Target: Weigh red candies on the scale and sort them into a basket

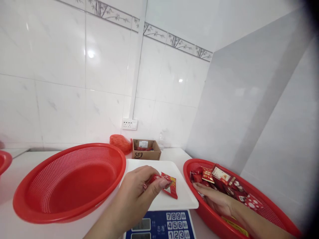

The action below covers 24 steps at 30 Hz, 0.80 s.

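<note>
My left hand (141, 189) is closed on a red snack packet (171, 186) above the white tray (183, 194) of a weighing scale. Part of the packet is hidden by the fingers. On the right, my right hand (216, 199) reaches into a red basket (271, 215) of mostly red wrapped packets (220, 174); its fingertips are partly hidden among them, so its hold is unclear. The scale's blue panel (161, 227) has number keys and small displays, partly covered by my left forearm.
Left of the scale is a red basket (82, 179) with nothing visible inside. Behind stand a cardboard box (147, 155), a red plastic bag (120, 143) and a clear bottle (161, 139). Another red rim (5, 161) shows at the far left. Tiled walls bound the table.
</note>
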Each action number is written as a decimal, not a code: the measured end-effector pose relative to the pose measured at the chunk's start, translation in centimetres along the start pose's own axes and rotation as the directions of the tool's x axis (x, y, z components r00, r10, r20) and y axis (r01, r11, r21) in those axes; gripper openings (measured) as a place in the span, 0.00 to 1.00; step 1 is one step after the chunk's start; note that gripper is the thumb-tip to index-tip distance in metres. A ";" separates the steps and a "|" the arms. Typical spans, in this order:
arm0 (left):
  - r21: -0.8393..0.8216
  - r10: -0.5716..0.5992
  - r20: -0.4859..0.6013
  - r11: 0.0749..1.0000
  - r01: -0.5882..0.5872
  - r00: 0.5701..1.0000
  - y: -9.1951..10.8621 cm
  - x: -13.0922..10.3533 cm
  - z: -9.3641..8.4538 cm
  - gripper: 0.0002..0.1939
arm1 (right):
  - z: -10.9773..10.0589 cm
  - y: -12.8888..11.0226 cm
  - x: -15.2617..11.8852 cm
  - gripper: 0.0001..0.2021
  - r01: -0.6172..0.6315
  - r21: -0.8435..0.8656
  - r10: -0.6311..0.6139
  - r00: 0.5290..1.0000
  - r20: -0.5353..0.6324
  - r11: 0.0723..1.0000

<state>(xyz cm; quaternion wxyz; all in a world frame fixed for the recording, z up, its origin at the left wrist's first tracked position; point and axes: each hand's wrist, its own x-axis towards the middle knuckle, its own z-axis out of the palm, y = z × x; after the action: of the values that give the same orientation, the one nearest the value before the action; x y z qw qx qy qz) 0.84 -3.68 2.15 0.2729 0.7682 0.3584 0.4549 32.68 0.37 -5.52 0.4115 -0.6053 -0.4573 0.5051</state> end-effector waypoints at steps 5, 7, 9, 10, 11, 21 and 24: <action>0.035 -0.017 0.018 0.999 0.017 1.000 0.0 0.2 0.1 0.19 | -0.8 -0.1 0.8 0.18 -0.105 0.012 0.103 0.992 0.072 0.994; 0.051 -0.032 0.027 0.998 0.030 0.999 0.0 0.3 0.1 0.19 | -1.1 -0.1 1.0 0.19 -0.102 -0.024 0.103 0.994 0.046 0.995; 0.055 -0.038 0.037 0.998 0.036 0.999 -0.1 0.5 0.2 0.18 | -1.3 -0.4 1.0 0.20 -0.077 -0.074 0.076 0.997 -0.008 0.994; 0.044 -0.038 0.035 0.998 0.036 0.999 -0.2 0.6 0.3 0.17 | -1.2 -0.7 0.9 0.20 -0.056 -0.095 0.053 0.998 -0.036 0.994; 0.019 -0.040 0.029 0.999 0.039 0.999 -0.3 0.7 0.4 0.17 | -1.0 -1.2 0.8 0.20 -0.021 -0.116 0.014 0.998 -0.059 0.993; -0.476 -0.206 -0.162 0.873 0.106 0.965 -1.8 1.7 2.0 0.14 | 7.8 -8.2 -6.2 0.15 0.584 0.012 -0.571 0.798 -0.194 0.812; -0.521 -0.215 -0.056 0.839 0.155 0.975 -2.0 1.6 2.0 0.18 | 10.8 -7.4 -7.9 0.16 0.600 0.321 -0.610 0.788 -0.082 0.732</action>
<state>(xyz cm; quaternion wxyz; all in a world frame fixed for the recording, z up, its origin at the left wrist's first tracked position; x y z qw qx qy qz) 2.60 -1.41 0.60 0.4896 0.6025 0.3115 0.5479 20.38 -5.05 1.82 0.6419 -0.3385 -0.5437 0.4216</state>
